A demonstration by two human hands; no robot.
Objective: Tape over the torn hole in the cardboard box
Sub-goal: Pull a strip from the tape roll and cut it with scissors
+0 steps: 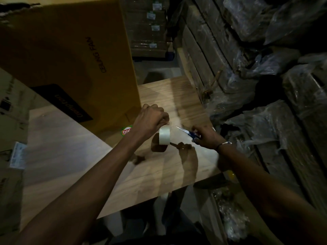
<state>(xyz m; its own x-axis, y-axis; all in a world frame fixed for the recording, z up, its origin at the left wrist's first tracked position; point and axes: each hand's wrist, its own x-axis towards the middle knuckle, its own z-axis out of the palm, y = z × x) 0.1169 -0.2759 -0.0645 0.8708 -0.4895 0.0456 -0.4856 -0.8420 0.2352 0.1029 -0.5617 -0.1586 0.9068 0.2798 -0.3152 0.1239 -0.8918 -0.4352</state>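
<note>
A tall yellow-brown cardboard box (70, 55) marked "CEILING FAN" stands on the wooden table (70, 156) at the left; its top left edge looks ragged. My left hand (150, 119) grips the top of a pale roll of tape (164, 134), which hangs just above the tabletop to the right of the box. My right hand (207, 135) holds blue-handled scissors (187, 132) with the blades pointing left at the roll, a short gap away. I cannot see a torn hole on the box face that shows.
A round red and green sticker (127, 130) lies by the box's lower corner. Plastic-wrapped bundles (265, 85) pile up along the right, close to the table edge. More cartons (10, 121) stand at the left, and labelled stacked boxes (150, 27) at the back.
</note>
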